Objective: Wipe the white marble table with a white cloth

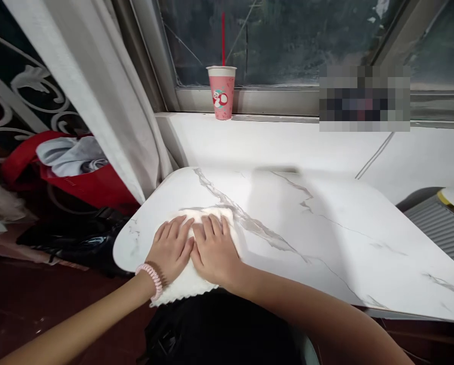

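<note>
Head view: your left hand (171, 247) and right hand (214, 251) lie side by side, palms down and fingers spread flat, on a white cloth (191, 281). Neither grip closes on anything; each hand only presses on the cloth, and the two index-finger edges touch. You wear a pink coiled band (151, 276) on your left wrist. The cloth lies at the near left corner of the desk (326, 238), a white marble-patterned top with grey veins, and its near hem hangs over the desk's edge. Beyond the desk runs a white windowsill (272, 142), on which a pink paper cup (221, 94) with a red straw (223, 38) stands upright against the window frame. To your left, a pale curtain (98, 96) hangs beside a red bag (78, 177) holding grey fabric.
</note>
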`<state>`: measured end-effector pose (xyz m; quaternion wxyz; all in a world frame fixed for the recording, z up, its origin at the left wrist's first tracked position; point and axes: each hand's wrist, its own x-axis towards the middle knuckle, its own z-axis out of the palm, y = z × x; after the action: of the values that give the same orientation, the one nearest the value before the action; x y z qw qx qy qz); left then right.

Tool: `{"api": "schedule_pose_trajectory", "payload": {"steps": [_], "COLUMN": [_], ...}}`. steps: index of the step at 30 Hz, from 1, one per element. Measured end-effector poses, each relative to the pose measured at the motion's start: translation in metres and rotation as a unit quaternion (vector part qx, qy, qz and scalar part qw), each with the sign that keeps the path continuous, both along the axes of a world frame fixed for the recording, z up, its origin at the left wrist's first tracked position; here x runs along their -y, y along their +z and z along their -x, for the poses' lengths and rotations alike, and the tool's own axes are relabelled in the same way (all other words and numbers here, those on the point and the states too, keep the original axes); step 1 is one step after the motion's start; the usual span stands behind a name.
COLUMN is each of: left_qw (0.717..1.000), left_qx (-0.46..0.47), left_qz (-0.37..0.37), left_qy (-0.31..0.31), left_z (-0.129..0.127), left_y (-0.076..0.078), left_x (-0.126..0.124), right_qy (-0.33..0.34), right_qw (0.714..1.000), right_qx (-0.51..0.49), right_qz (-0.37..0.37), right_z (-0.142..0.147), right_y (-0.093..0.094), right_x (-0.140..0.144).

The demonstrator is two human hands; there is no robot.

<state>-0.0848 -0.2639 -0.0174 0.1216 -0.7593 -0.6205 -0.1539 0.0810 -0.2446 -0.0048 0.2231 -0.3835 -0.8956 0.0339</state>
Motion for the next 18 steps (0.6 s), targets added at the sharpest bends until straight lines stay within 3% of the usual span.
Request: {"api": "schedule_pose_trajectory", "payload": {"steps": [4,7,11,15,18], "left_qw": [1.0,1.0,0.999,0.999,0.998], "left_qx": [0.0,0.005,0.006,0.008,0.01], "left_qz": [0.003,0.005,0.017,0.045,0.056], "left_qy": [-0.021,-0.007,0.026,0.015,0.006], "left_z": [-0.012,-0.015,-0.024,-0.038,-0.048], "left_y": [0.0,0.001,0.003,0.007,0.01], "left_x": [-0.02,-0.053,-0.116,-0.186,-0.226], "right_qy": [-0.028,-0.028,-0.013,-0.061,-0.096], "right_qw": [1.0,1.0,0.999,0.996,0.993], "right_qx": [0.007,0.003,-0.032,-0.054,-0.058], "right_qz": [0.006,0.007,0.022,0.038,0.039], "right_z": [-0.012,-0.013,-0.018,-0.024,-0.03], "right_y": [0.001,0.004,0.002,-0.002,-0.004], "right_x": [-0.013,-0.047,-0.117,-0.18,-0.21]}}
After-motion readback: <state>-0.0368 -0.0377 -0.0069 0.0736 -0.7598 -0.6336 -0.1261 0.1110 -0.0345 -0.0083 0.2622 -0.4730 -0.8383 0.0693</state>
